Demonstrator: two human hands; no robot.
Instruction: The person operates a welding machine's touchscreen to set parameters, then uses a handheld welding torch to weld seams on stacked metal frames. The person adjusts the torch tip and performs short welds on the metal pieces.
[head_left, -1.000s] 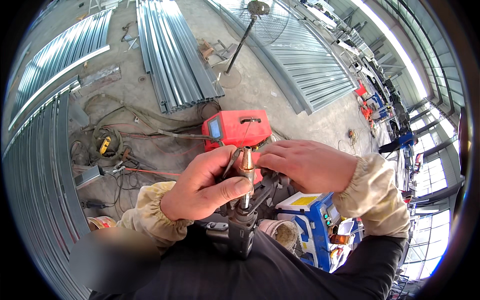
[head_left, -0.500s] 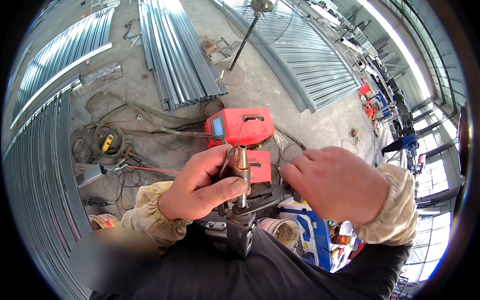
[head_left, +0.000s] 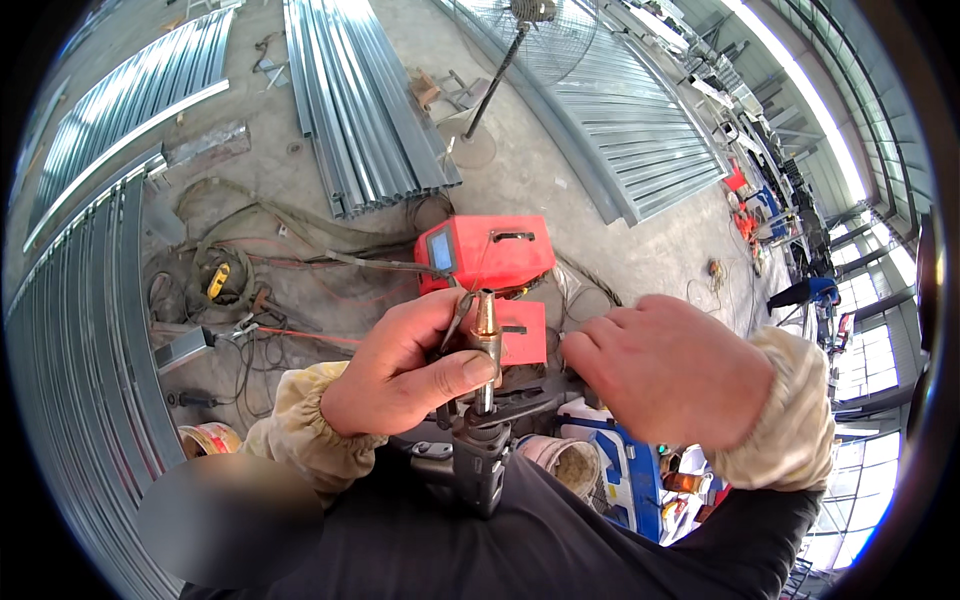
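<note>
Upright before my body stands a laser welding torch (head_left: 480, 465) with a dark grey body, a silver tube and a copper-coloured nozzle (head_left: 487, 315). My left hand (head_left: 405, 370) grips its metal neck below the nozzle, thumb pressed on the near side. A thin dark metal piece (head_left: 457, 322) shows between the left fingers and the nozzle. Dark metal tool arms (head_left: 520, 406) reach from the torch's collar toward my right hand (head_left: 675, 370). That hand is closed, knuckles up, right of the torch; what its fingers hold is hidden.
Ahead are a red machine (head_left: 495, 250) with a screen, hoses and cables (head_left: 230, 240), and a pedestal fan (head_left: 490, 90). Steel profiles lie in stacks (head_left: 360, 110). A bucket (head_left: 572, 465) and a blue-and-white case (head_left: 625, 470) stand close by on the right.
The view has shifted slightly, so the background sits a little to the right. Both hands keep nearly the same pose; the left still grips the torch.
</note>
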